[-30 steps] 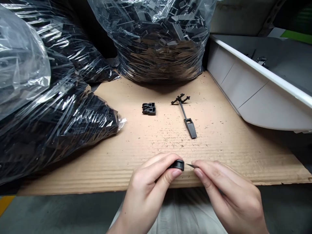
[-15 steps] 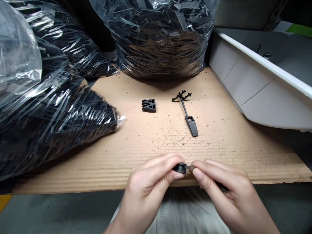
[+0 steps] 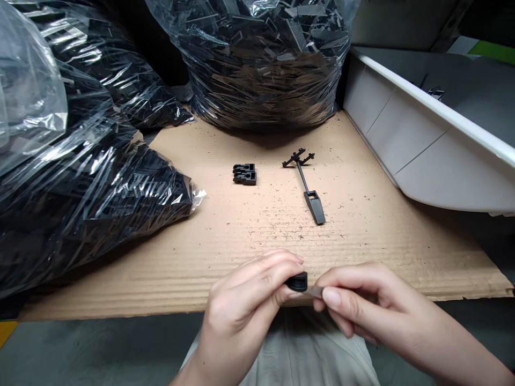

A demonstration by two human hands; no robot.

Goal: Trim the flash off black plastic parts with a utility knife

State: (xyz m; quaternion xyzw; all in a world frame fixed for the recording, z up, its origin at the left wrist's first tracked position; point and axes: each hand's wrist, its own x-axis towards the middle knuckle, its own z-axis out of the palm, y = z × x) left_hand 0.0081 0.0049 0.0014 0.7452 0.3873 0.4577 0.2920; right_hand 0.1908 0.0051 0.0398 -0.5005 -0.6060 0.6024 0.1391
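My left hand pinches a small black plastic part between thumb and fingers, just over the near edge of the cardboard sheet. My right hand is closed on a thin grey blade, whose tip lies against the underside of the part. Farther out on the cardboard lie a small black clip piece and a black sprue with a long stem, both untouched.
Clear plastic bags packed with black plastic parts stand at the back and along the left. A white bin with a few black pieces inside borders the cardboard on the right. Black shavings dot the sheet.
My right hand has brought the blade from a small gap up to the black part and then drawn it slightly down and right. My left hand has kept its pinch.
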